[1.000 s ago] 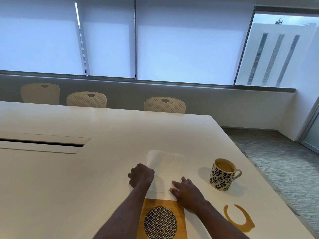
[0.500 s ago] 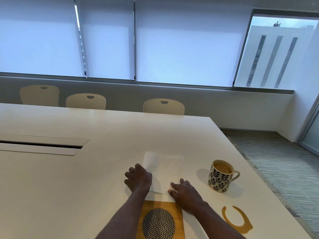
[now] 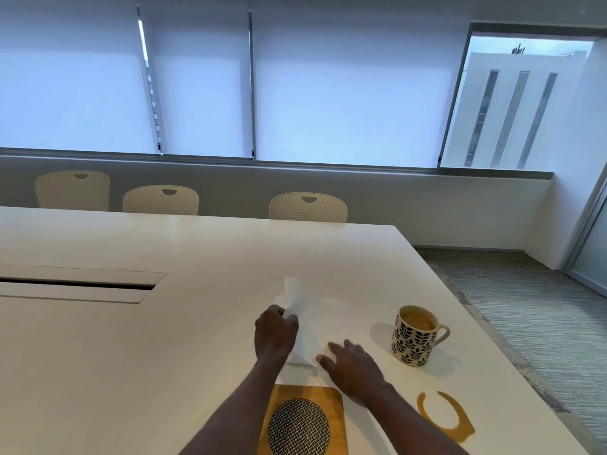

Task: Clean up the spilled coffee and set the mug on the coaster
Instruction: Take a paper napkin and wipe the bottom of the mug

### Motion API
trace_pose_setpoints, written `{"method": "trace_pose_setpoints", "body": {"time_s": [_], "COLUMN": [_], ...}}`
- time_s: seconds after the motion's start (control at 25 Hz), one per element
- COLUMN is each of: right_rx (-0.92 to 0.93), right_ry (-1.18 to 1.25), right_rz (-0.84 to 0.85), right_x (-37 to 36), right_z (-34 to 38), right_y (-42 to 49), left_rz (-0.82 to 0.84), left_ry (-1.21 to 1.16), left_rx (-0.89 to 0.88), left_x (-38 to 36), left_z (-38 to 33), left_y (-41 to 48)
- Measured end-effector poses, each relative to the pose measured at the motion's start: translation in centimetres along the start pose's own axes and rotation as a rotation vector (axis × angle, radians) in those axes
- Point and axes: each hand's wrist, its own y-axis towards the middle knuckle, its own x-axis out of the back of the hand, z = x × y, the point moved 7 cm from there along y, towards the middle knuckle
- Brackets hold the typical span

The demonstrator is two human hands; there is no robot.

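Note:
A white paper napkin [image 3: 307, 318] is partly raised off the white table [image 3: 164, 339], with my left hand [image 3: 275, 333] pinching its left side. My right hand [image 3: 353, 364] rests flat, fingers spread, on the napkin's near right corner. To the right stands a white mug [image 3: 414, 336] with a dark leaf pattern, full of coffee, handle pointing right. A brown ring of spilled coffee [image 3: 445, 417] lies on the table nearer to me than the mug. The wooden coaster [image 3: 300, 421] with a round woven centre sits between my forearms at the near edge.
The table's right edge [image 3: 486, 339] runs just past the mug and the spill, with carpet below. A cable slot [image 3: 75, 285] is set in the table to the left. Three cream chairs [image 3: 308, 208] stand along the far side.
My left hand has closed on the napkin's left side and lifted it, so the sheet now stands up folded instead of lying flat. My right hand stays near the same corner.

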Motion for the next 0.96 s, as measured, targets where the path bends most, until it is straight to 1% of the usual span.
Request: {"method": "trace_pose_setpoints", "body": {"time_s": [0.04, 0.12, 0.16, 0.2, 0.24, 0.28, 0.44, 0.48, 0.56, 0.64, 0.72, 0.84, 0.96], "right_rx": [-0.033, -0.082, -0.101, -0.121, -0.139, -0.148, -0.141, -0.153, -0.196, -0.226, -0.252, -0.222, -0.11], "right_ry": [0.045, 0.208, 0.329, 0.459, 0.593, 0.741, 1.507, 1.672, 1.899, 1.969, 1.943, 1.817, 1.603], "right_rz": [-0.096, -0.285, -0.347, -0.375, -0.364, -0.317, -0.045, -0.001, 0.0, -0.06, -0.155, -0.307, -0.39], "right_x": [0.9, 2.9, 3.9, 4.7, 5.2, 5.5, 6.1, 6.3, 6.8, 7.2, 8.1, 10.2, 12.3], "right_z": [-0.4, -1.0, -1.1, -1.2, -1.1, -0.9, 0.8, 0.9, 0.7, 0.4, -0.5, -2.1, -2.7], "right_y": [-0.3, -0.9, -1.1, -1.2, -1.0, -0.8, -1.1, -1.3, -1.8, -2.1, -2.7, -3.9, -4.9], "left_rz": [0.053, 0.202, 0.292, 0.368, 0.432, 0.497, 0.732, 0.76, 0.739, 0.702, 0.659, 0.584, 0.601], "left_ry": [-0.161, -0.589, -0.794, -0.952, -1.059, -1.126, -1.215, -1.239, -1.273, -1.267, -1.202, -0.95, -0.774], "left_rx": [0.039, 0.123, 0.157, 0.179, 0.192, 0.194, 0.173, 0.175, 0.164, 0.11, 0.107, 0.159, 0.185], "left_x": [-0.2, -0.8, -1.1, -1.3, -1.4, -1.5, -2.2, -2.4, -2.6, -2.6, -2.9, -3.3, -3.6], "left_z": [-0.2, -1.0, -1.6, -2.3, -2.9, -3.6, -6.5, -7.0, -7.3, -7.4, -7.0, -5.7, -5.5], "left_y": [0.0, -0.5, -1.0, -1.4, -1.9, -2.3, -4.6, -5.2, -5.9, -6.2, -6.7, -7.4, -7.9]}}
